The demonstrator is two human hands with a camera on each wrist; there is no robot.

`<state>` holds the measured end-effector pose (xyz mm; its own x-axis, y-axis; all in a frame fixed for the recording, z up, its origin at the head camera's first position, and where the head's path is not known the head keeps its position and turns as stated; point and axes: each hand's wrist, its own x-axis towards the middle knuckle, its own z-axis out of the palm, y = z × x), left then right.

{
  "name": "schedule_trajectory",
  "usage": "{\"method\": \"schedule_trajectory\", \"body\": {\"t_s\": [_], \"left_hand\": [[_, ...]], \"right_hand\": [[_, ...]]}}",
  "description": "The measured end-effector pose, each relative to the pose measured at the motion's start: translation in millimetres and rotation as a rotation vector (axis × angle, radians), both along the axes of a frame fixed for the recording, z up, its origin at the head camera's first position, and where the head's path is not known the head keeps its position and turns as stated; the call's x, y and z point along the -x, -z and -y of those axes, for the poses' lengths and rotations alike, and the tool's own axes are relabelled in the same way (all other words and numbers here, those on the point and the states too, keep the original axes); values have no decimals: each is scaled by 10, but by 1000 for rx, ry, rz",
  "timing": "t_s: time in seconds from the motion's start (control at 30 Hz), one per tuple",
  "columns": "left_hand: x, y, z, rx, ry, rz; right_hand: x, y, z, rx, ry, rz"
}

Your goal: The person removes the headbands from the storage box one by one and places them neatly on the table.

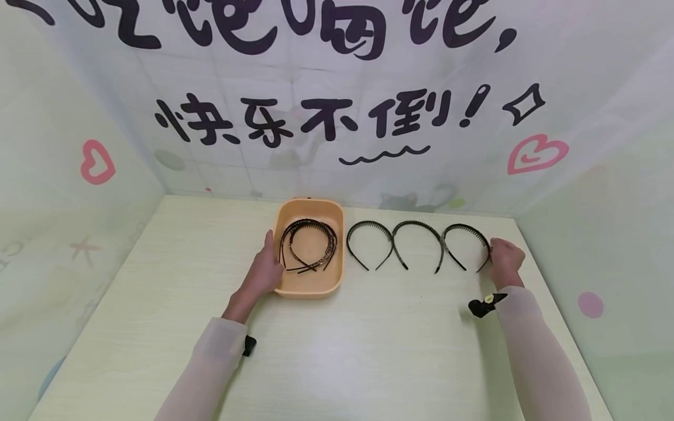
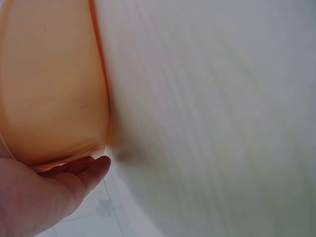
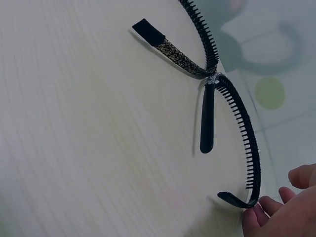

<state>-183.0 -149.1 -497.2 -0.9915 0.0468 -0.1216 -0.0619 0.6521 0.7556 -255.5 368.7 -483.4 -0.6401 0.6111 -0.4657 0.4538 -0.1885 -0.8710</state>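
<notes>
- One pale counter (image 1: 337,362) carried everything.
- One orange tray (image 1: 310,285) sat near the counter's 12 o'clock, with several dark headbands (image 1: 306,221) overlapping inside, their exact count hard to tell.
- At the tray's 3 o'clock ran a row: leftmost headband (image 1: 370,223), middle headband (image 1: 416,223) and rightmost headband (image 1: 463,227), neighbours touching. With some in the tray and three out, the work looked partway; which group counted as finished could not be told.
- Two hands worked: left hand (image 1: 265,268) at the tray's 8 o'clock, fingers bent against its outer wall, apparently gripping; right hand (image 1: 506,257) at the rightmost headband's 3 o'clock, fingers pinching its leg.
</notes>
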Motion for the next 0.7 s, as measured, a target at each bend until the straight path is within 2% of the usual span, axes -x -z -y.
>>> {"method": "schedule_trajectory", "body": {"t_s": [0.23,0.37,0.53,0.7], "left_hand": [[-2,-20,-6,3,-2,4],[-2,-26,-6,-2,-5,6],[-1,-19,-7,-6,-5,10],[-7,-14,-8,-7,-3,7]], "right_hand": [[2,-8,30,-49,63,-30],[35,-40,102,-82,73,-57],[57,-66,263,-120,35,-83],[36,-61,510,-112,-24,-126]]}}
